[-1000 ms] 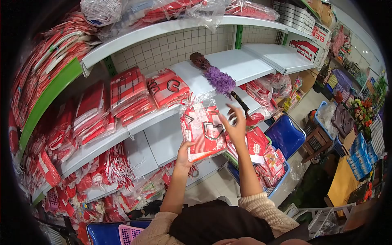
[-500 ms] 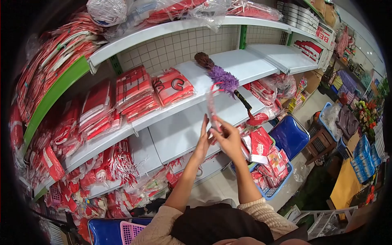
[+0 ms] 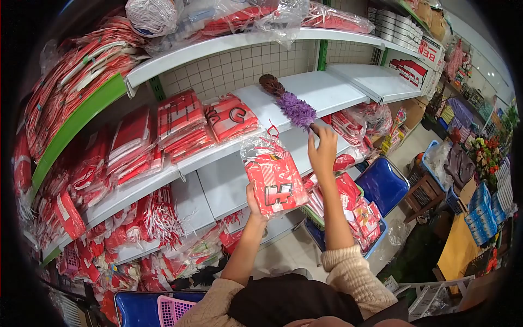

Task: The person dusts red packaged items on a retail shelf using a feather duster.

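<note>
Left hand point(image 3: 255, 200) is gripping the wrapped red packet point(image 3: 274, 175) from below, fingers closed, before the white shelf point(image 3: 229, 182). Right hand point(image 3: 322, 150) is touching the purple duster point(image 3: 295, 108) handle; I cannot tell its grip. The blue basket point(image 3: 376, 246) below is holding more red packets point(image 3: 357, 210).

White middle shelf point(image 3: 338, 87): purple duster point(image 3: 294, 108) lying diagonally across, red packets point(image 3: 180, 124) stacked at left end.
</note>
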Available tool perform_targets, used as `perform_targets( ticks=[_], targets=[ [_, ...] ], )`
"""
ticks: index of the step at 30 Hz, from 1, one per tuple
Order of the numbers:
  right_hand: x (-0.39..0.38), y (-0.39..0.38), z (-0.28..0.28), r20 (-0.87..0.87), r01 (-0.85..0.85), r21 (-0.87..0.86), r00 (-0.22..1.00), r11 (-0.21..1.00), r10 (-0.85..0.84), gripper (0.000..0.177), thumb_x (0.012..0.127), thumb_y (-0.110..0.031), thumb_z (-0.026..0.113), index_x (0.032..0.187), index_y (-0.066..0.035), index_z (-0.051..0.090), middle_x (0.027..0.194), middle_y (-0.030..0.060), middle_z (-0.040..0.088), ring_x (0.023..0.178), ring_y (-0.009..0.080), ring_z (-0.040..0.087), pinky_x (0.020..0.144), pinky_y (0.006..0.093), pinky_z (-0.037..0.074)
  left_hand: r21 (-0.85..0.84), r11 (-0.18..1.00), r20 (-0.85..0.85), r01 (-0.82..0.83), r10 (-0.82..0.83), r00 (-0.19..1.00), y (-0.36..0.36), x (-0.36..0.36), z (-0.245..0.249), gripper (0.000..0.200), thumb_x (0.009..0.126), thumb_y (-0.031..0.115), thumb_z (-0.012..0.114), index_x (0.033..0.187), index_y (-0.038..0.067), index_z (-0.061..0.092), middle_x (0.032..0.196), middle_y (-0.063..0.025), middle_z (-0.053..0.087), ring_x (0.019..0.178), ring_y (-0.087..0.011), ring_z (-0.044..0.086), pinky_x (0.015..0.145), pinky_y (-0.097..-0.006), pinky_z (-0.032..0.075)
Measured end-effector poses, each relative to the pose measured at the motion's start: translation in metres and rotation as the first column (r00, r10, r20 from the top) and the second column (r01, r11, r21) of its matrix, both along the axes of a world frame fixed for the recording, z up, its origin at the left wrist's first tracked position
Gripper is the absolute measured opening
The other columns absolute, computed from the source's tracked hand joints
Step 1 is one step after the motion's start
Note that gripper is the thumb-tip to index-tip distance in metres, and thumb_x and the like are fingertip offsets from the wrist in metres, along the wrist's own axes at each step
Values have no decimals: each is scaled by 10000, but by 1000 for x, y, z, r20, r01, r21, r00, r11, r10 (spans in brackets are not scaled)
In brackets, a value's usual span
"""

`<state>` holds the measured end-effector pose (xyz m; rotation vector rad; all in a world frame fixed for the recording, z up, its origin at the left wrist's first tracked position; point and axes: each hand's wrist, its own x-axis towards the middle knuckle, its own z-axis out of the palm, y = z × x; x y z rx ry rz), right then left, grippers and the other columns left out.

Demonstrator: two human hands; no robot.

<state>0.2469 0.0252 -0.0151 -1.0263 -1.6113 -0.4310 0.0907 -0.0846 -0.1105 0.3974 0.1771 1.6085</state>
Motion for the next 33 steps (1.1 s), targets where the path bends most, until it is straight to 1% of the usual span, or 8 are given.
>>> perform_targets(
  ticks=[3,6,12,17,23,26,31,33],
  targets=[
    [8,48,-7,53,174,-70,984,982,-170,352,768,-122,614,1111,-68,555,823,157,610,778,344,573,654,417,470,39,999,37,20,-21,999,-5,-2,6,542,844,413,453,1228,32,419,1194,-136,517,1042,-281,535,891,-426,440],
    [21,69,-30,4,-38,-559,999,828,49,370,765,-113,606,1128,-79,543,824,216,613,775,399,584,645,462,459,88,995,62,55,-60,996,-6,-6,3,533,847,413,459,1217,31,428,1175,-140,529,1025,-281,546,887,-424,445],
    [26,-2,-95,-136,-82,-622,991,779,-5,243,741,-54,569,975,-5,533,758,262,588,745,412,585,629,472,446,121,992,90,42,-54,994,-7,-15,5,506,846,392,462,1201,32,439,1159,-143,542,1004,-278,562,880,-425,453],
    [35,-44,-211,-652,-528,-435,743,729,148,243,788,-91,598,982,27,509,744,73,589,666,145,523,613,295,415,131,991,106,15,-29,994,-11,-19,18,474,836,388,491,1163,44,486,1107,-123,575,981,-268,571,878,-416,449],
    [100,-79,-291,-609,-388,-661,778,642,-157,161,799,-131,593,728,8,556,611,7,534,540,85,452,490,256,348,64,998,128,25,-33,991,-8,-13,30,597,810,469,494,1231,50,426,1194,-145,515,1025,-312,541,884,-456,436],
    [93,-108,-241,-707,-381,-543,687,749,-164,188,792,-134,594,677,10,556,545,-14,497,492,94,440,459,279,345,57,997,79,47,-51,996,-5,-10,28,570,802,443,495,1205,44,443,1164,-145,529,1005,-309,550,869,-448,447],
    [112,-127,-199,-88,-42,-480,996,876,-1,165,704,-176,596,689,-15,567,581,184,558,518,333,555,473,391,390,6,998,45,55,-56,997,17,-15,-3,465,778,348,478,1110,22,501,1047,-147,583,946,-283,570,832,-410,467],
    [111,-135,-179,29,35,-510,999,860,-23,154,696,-158,584,699,-6,562,589,196,554,550,378,544,497,429,398,268,951,194,152,-208,959,23,-11,-11,447,795,348,447,1089,18,514,1034,-146,587,925,-277,576,818,-400,470]
  ],
)
